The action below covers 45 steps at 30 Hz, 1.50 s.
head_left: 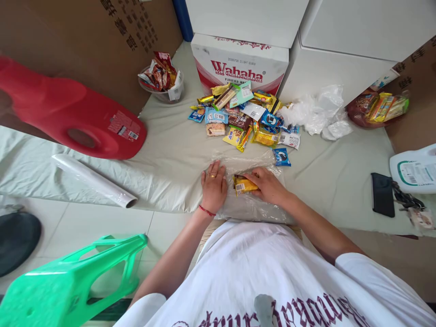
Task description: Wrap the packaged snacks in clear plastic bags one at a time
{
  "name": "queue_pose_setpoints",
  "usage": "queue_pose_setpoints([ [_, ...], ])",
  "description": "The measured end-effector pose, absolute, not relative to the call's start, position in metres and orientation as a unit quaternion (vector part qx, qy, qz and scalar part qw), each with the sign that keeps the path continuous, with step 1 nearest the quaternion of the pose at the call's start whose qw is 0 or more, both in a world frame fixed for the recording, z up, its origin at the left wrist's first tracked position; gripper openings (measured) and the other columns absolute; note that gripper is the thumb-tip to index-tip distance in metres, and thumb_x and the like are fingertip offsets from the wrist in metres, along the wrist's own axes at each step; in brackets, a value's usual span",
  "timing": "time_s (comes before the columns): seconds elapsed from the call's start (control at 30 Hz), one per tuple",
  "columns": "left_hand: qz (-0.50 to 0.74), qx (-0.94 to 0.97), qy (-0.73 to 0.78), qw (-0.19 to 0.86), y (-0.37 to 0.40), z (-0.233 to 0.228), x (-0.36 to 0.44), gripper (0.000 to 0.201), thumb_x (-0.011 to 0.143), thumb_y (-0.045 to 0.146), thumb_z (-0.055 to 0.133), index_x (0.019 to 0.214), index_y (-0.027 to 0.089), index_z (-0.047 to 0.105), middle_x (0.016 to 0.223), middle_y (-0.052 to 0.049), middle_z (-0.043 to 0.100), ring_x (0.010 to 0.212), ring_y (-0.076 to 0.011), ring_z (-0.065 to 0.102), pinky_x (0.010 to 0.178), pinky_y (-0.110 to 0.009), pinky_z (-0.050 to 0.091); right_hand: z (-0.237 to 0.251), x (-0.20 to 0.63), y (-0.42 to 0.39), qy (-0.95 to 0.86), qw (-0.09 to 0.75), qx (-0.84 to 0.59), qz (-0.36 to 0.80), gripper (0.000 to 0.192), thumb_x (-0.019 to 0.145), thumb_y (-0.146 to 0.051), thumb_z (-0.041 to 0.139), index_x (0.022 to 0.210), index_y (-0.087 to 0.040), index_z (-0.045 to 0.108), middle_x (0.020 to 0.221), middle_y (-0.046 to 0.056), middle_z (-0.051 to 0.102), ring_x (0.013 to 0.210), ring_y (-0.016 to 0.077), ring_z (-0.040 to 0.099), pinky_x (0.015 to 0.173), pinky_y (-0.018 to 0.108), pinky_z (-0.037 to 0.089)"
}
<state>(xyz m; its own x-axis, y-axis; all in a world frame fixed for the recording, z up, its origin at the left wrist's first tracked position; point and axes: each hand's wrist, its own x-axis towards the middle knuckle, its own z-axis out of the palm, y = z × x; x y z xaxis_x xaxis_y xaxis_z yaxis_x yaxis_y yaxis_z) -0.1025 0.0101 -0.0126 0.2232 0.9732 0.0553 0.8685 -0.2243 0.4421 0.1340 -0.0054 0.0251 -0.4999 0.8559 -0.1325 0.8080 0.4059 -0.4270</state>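
Note:
A sheet of clear plastic film [254, 211] lies on the cloth in front of me. My left hand [214, 184] rests flat on its left edge, fingers stretched forward, a ring and a red string bracelet on it. My right hand [269, 185] grips a yellow snack packet [245, 185] over the middle of the film; a dark brown edge shows behind the packet. Just beyond the film is a loose pile of wrapped snacks [238, 119]. One blue snack packet [281, 157] lies apart, by the film's far right corner.
At the back stand a Wahaha carton [240, 66] and a bowl of snacks [166, 88]. Crumpled plastic bags [316, 111] lie right of the pile. Leftward are a red jug [78, 118] and a film roll [95, 180]; rightward, a phone [382, 194]. A green stool [78, 281] stands below.

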Motion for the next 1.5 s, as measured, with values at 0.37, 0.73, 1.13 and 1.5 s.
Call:
queue_pose_setpoints([
  [0.37, 0.278, 0.803, 0.527, 0.025, -0.019, 0.017, -0.112, 0.031, 0.097, 0.029, 0.051, 0.115, 0.029, 0.076, 0.12, -0.009, 0.074, 0.118, -0.0293, 0.06, 0.105, -0.05, 0.04, 0.05, 0.143, 0.065, -0.844, 0.048, -0.521, 0.119, 0.064, 0.093, -0.041, 0.065, 0.149, -0.014, 0.052, 0.136, 0.02, 0.061, 0.135, 0.0386, 0.041, 0.111, 0.053, 0.034],
  [0.73, 0.128, 0.914, 0.371, 0.1, -0.004, 0.01, -0.083, 0.044, 0.104, 0.023, 0.044, 0.14, 0.041, 0.062, 0.14, -0.001, 0.068, 0.127, -0.0235, 0.06, 0.099, -0.041, 0.041, 0.058, 0.142, 0.098, -0.863, 0.029, -0.462, 0.204, 0.028, 0.101, -0.028, 0.051, 0.105, -0.017, 0.075, 0.094, 0.007, 0.07, 0.084, 0.0195, 0.06, 0.074, 0.028, 0.038],
  [1.13, 0.25, 0.87, 0.378, 0.194, -0.036, -0.006, -0.114, 0.041, 0.097, 0.014, 0.041, 0.117, 0.023, 0.075, 0.129, -0.011, 0.074, 0.119, -0.0221, 0.066, 0.098, -0.042, 0.055, 0.036, 0.135, -0.031, -0.908, -0.023, -0.376, 0.183, 0.051, 0.103, -0.018, 0.044, 0.15, -0.033, 0.054, 0.107, 0.009, 0.07, 0.094, 0.0232, 0.062, 0.076, 0.033, 0.042],
  [1.5, 0.268, 0.913, 0.282, 0.12, -0.002, 0.05, -0.112, 0.036, 0.097, 0.017, 0.05, 0.126, 0.028, 0.068, 0.119, -0.009, 0.072, 0.114, -0.0238, 0.064, 0.095, -0.041, 0.053, 0.037, 0.125, -0.019, -0.901, -0.062, -0.405, 0.143, 0.035, 0.107, -0.022, 0.041, 0.127, -0.018, 0.07, 0.12, 0.014, 0.067, 0.11, 0.0273, 0.059, 0.087, 0.038, 0.042],
])
